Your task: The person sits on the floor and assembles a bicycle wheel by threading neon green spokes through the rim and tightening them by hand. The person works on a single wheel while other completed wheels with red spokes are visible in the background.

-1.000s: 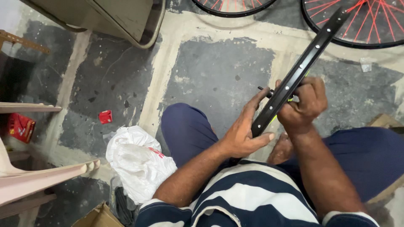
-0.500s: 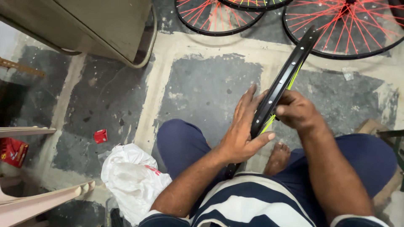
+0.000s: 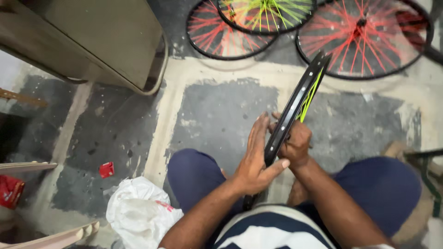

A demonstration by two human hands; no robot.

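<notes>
3 finished wheels lie flat on the concrete floor (image 3: 221,110) ahead of me: a large one with red spokes (image 3: 364,37), a second red-spoked wheel (image 3: 221,34), and a green-spoked wheel (image 3: 265,14) overlapping it, all well apart from my hands. To my left a grey metal cabinet (image 3: 101,41) stands tilted over the floor, and a crumpled white plastic bag (image 3: 138,214) sits just beside my knee. The black rim (image 3: 295,106) I am working on stands on edge between my thighs, leaning away from me, probably so its inner channel faces my hands (its yellow-green spokes (image 3: 309,99) show on the far side). My left hand (image 3: 256,159) lies open and flat against the rim's near face, fingers straight, thumb hooked round the edge, steadying rather than gripping. My right hand (image 3: 295,143) is curled closed on the rim's other side; whether it also pinches a small tool I cannot tell. A small red scrap (image 3: 106,169) lies further left.
</notes>
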